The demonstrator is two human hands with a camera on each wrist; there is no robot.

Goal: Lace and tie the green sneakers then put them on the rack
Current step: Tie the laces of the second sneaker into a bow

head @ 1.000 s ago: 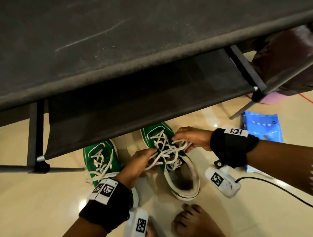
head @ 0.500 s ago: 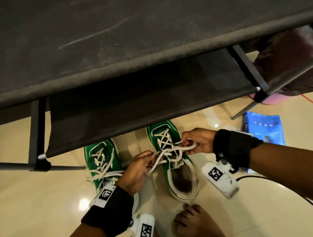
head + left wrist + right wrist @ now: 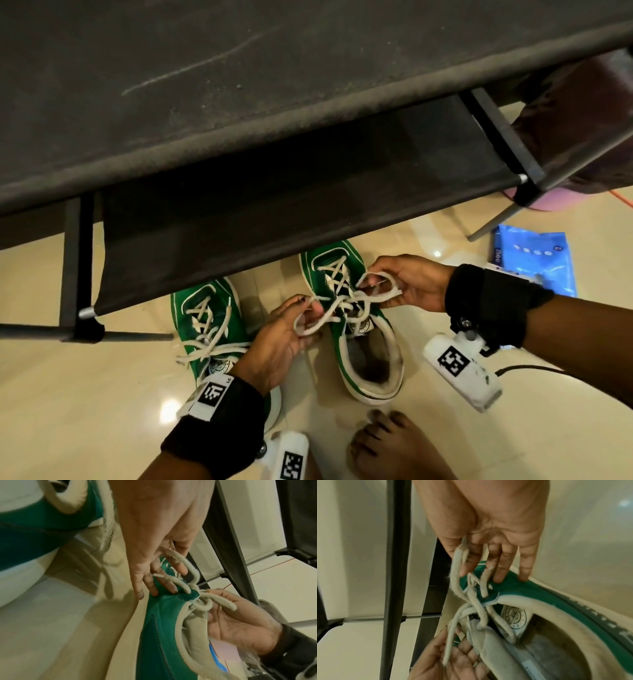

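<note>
Down on the pale tiled floor (image 3: 85,411), the right-hand green sneaker (image 3: 356,342) stands with its toe tucked just under the front edge of the dark fabric rack (image 3: 274,205), heel toward the person. Its white lace (image 3: 342,308) is crossed over the tongue, drawn out into a loop on each side of the shoe. To the left of that sneaker, the left hand (image 3: 284,335) pinches one loop between thumb and forefinger, while its other fingers lie straight against the green side of the shoe, as the left wrist view shows. To the right of the sneaker, the right hand (image 3: 407,284) holds the opposite loop, thumb and fingers curled round the lace, with the outer fingers touching the shoe's upper edge. Both wrists wear black bands with white marker tags, and a white camera unit (image 3: 462,373) hangs below the right wrist, just right of the sneaker's heel.

Further left of that sneaker, the second green sneaker (image 3: 212,329) sits parallel to it, its toe also under the rack; its lace looks knotted, with loose ends trailing across the shoe. Nearer than the first sneaker's heel, a bare foot (image 3: 394,445) rests on the tiles. Well off to the right of it, beyond the right hand, a blue packet (image 3: 541,260) lies flat beside a rack leg.
</note>
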